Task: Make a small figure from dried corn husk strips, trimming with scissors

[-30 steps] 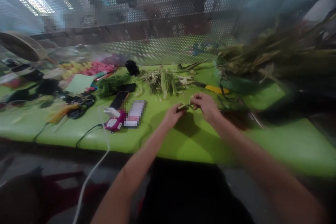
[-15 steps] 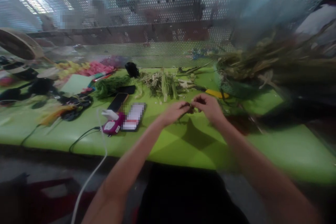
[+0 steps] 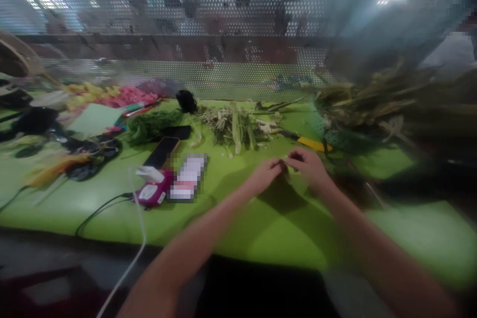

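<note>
My left hand (image 3: 269, 174) and my right hand (image 3: 306, 165) meet fingertip to fingertip just above the green tabletop (image 3: 231, 221). Both have their fingers pinched together. Whatever lies between them is too small and blurred to name. Behind my hands rests a loose heap of pale green and dried plant strips (image 3: 233, 126). A tool with a yellow handle (image 3: 315, 144) lies just beyond my right hand.
At left are a purple power socket (image 3: 156, 194) with cords, a lit phone (image 3: 188, 179), a dark phone (image 3: 162, 153) and green fibre (image 3: 151, 124). A green basket (image 3: 331, 131) heaped with dried leaves stands right. A perforated screen (image 3: 231, 77) borders the back. A person (image 3: 452, 54) is far right.
The view has shifted slightly, so the near table items sit lower in the picture. My hands stay pinched together, now a little lower and further right in view.
</note>
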Demonstrator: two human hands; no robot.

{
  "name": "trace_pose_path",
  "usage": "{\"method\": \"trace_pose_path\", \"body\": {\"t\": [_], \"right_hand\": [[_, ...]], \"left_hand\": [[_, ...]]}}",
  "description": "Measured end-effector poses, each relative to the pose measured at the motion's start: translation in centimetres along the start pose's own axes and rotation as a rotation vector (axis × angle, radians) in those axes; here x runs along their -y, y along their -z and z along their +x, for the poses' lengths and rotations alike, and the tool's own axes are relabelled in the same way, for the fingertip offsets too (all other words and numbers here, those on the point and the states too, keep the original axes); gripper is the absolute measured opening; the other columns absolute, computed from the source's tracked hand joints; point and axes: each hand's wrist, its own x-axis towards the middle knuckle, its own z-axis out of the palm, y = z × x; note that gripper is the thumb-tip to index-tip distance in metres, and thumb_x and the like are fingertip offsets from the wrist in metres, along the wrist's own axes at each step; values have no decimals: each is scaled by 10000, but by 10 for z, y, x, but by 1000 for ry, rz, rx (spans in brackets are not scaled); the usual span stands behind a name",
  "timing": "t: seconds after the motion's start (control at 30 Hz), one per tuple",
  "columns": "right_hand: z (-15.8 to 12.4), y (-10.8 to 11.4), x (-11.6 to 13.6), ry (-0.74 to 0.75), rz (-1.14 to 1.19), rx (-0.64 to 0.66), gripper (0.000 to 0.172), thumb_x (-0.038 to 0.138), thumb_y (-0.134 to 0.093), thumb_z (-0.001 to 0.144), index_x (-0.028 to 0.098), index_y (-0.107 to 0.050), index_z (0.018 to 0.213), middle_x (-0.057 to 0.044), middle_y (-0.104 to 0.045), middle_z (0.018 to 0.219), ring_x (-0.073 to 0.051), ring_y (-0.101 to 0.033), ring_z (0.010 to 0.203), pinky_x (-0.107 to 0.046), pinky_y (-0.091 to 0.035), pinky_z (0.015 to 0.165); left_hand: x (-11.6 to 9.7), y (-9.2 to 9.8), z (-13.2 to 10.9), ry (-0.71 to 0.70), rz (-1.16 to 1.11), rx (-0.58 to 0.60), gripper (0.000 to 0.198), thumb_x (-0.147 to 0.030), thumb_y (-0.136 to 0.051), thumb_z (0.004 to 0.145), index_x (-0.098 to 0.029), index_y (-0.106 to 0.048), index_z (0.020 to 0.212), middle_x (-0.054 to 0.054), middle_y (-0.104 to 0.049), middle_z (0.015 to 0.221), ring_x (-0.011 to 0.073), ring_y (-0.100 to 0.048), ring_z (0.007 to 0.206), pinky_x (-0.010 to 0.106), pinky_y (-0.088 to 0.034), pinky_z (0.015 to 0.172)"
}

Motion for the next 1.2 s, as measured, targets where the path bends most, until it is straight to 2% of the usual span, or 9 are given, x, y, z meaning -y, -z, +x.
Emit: {"method": "trace_pose_path", "body": {"t": [0.17, 0.3, 0.43, 0.53, 0.67, 0.8, 0.9, 1.07, 1.2], "right_hand": [[1, 1, -11, -58, -3, 39, 229, 388, -725, 699, 194, -604, 686, 19, -567, 618, -113, -467, 555, -250, -393, 528], [5, 3, -16, -50, -94, 7, 227, 407, -697, 725, 188, -639, 742, 1, -602, 662, -125, -497, 581, -253, -411, 544], [20, -2, -22, 19, -311, -50, 223, 403, -647, 777, 195, -660, 855, -18, -664, 746, -143, -545, 610, -272, -430, 582], [37, -18, -20, 46, -500, 43, 209, 375, -619, 823, 205, -659, 939, -32, -713, 844, -160, -606, 668, -285, -453, 641], [64, -52, 0, 64, -742, 145, 215, 365, -615, 848, 205, -656, 986, -67, -740, 966, -203, -665, 848, -300, -473, 746], [91, -84, 22, -51, -1075, 148, 423, 551, -690, 760, 188, -677, 977, -129, -742, 948, -290, -684, 880, -367, -488, 758], [103, -93, 27, -80, -1201, 161, 311, 435, -684, 767, 171, -717, 927, -166, -743, 963, -317, -690, 925, -373, -489, 760], [99, -64, 19, -134, -1131, 38, 191, 284, -572, 807, 185, -728, 854, -114, -750, 900, -267, -688, 876, -317, -455, 701], [66, -29, 15, -97, -684, -17, 178, 331, -600, 771, 183, -656, 689, -31, -687, 655, -160, -590, 599, -264, -390, 570]], "left_hand": [[-6, 10, -6, 66, 127, 78, 235, -351, -493, 887, -177, -650, 896, 16, -640, 777, 151, -543, 747, 281, -427, 740], [-11, 12, -9, 113, 450, 54, 229, -283, -458, 869, -172, -649, 812, 29, -646, 757, 146, -528, 677, 276, -429, 669], [-12, 9, -11, -1, 862, 76, 238, -252, -488, 846, -155, -705, 853, 100, -665, 824, 217, -586, 794, 323, -472, 695], [-12, 8, -11, -75, 965, 64, 318, -305, -473, 898, -150, -722, 1022, 146, -690, 1015, 270, -604, 950, 368, -504, 782], [-10, 11, -11, -112, 981, 21, 414, -384, -475, 931, -143, -671, 1204, 168, -645, 1260, 316, -558, 1161, 424, -493, 930], [-8, 13, -11, -141, 994, -14, 390, -349, -476, 935, -147, -661, 1213, 159, -657, 1254, 331, -540, 1206, 462, -472, 960], [-8, 13, -11, -129, 980, -30, 367, -323, -508, 917, -137, -664, 1192, 172, -657, 1244, 340, -553, 1177, 472, -470, 933], [-10, 16, -6, -72, 707, -154, 212, -234, -497, 903, -164, -692, 944, 118, -708, 1000, 259, -606, 937, 402, -465, 844], [-6, 24, 3, 29, 244, -334, 197, -308, -473, 930, -189, -621, 877, 63, -679, 881, 187, -589, 811, 329, -443, 785]]}}
